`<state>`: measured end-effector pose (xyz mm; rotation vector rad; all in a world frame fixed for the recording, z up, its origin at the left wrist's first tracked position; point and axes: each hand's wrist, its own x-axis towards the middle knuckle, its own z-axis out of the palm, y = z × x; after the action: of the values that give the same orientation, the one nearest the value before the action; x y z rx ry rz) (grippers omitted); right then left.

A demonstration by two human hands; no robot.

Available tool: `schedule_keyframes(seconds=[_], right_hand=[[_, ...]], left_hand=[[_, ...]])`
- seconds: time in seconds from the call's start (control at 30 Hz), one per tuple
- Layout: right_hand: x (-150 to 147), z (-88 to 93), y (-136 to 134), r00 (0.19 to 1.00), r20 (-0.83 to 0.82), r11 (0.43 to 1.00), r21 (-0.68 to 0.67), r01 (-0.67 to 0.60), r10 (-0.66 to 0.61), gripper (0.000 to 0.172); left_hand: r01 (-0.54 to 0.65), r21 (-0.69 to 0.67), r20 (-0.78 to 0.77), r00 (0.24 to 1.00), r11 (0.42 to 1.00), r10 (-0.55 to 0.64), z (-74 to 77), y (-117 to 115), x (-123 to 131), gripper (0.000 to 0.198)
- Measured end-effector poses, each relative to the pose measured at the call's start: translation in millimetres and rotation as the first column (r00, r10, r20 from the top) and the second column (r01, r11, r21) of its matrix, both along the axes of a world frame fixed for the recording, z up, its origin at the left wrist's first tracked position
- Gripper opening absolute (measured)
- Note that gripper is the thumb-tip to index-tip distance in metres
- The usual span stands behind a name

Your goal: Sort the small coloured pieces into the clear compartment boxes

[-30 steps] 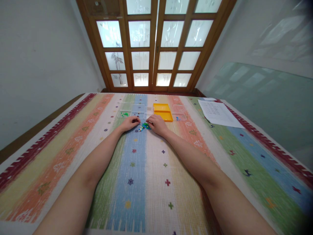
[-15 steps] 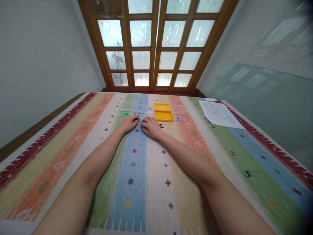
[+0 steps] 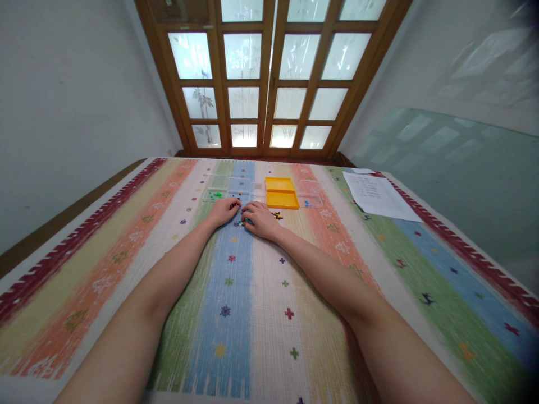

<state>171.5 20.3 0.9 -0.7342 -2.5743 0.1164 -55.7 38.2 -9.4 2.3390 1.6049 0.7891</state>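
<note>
My left hand [image 3: 224,212] rests on the blue and green stripes of the tablecloth, its fingers curled into a pinch. Anything between those fingertips is too small to make out. Close beside it, my right hand [image 3: 260,220] lies palm down with bent fingers drawn together; what they hold is hidden. Tiny blue and white pieces [image 3: 241,223] lie under the right fingertips. Just past the right hand's wrist side is a small heap of yellow and dark pieces [image 3: 277,215]. Beyond the left hand, a clear plastic box [image 3: 206,197] contains green bits [image 3: 216,195].
An open yellow box [image 3: 281,191] stands beyond my right hand. To its right is a clear case [image 3: 319,202] with blue pieces [image 3: 306,203]. A printed paper sheet [image 3: 379,196] lies farther right on the striped tablecloth [image 3: 269,336]. Wooden glass doors [image 3: 269,84] rise behind the table.
Hardly anything differs. The fingers of my right hand have shifted slightly over the small pieces; my left hand stays in place.
</note>
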Motion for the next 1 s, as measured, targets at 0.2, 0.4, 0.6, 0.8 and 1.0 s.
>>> schedule_keyframes(seconds=[0.2,0.4,0.6,0.8,1.0], right_hand=[[0.4,3.9,-4.5,1.0,0.025,1.0,0.011,-0.017,0.016,0.015],[-0.9,2.5,-6.6,0.999,0.036,1.0,0.024,-0.016,0.016,0.018],[-3.6,-1.0,-6.7,0.999,0.026,0.997,0.075,-0.021,0.019,0.016],[-3.5,-2.7,-4.7,0.999,-0.003,0.996,0.073,-0.054,0.054,0.011],[1.3,-2.4,2.7,0.997,-0.073,0.997,0.071,-0.017,0.022,0.013]], left_hand=[[0.01,0.0,0.012,1.0,1.0,-0.01,0.9,-0.7,0.2,0.025],[0.007,-0.02,0.036,0.999,1.0,-0.006,2.2,-1.8,0.8,0.024],[0.007,-0.01,0.026,1.0,1.0,-0.007,-0.3,-0.2,-0.3,0.025],[0.011,-0.01,0.025,1.0,1.0,-0.011,0.0,-0.3,0.0,0.025],[0.001,-0.027,0.015,1.0,1.0,0.0,0.7,-0.2,0.9,0.024]])
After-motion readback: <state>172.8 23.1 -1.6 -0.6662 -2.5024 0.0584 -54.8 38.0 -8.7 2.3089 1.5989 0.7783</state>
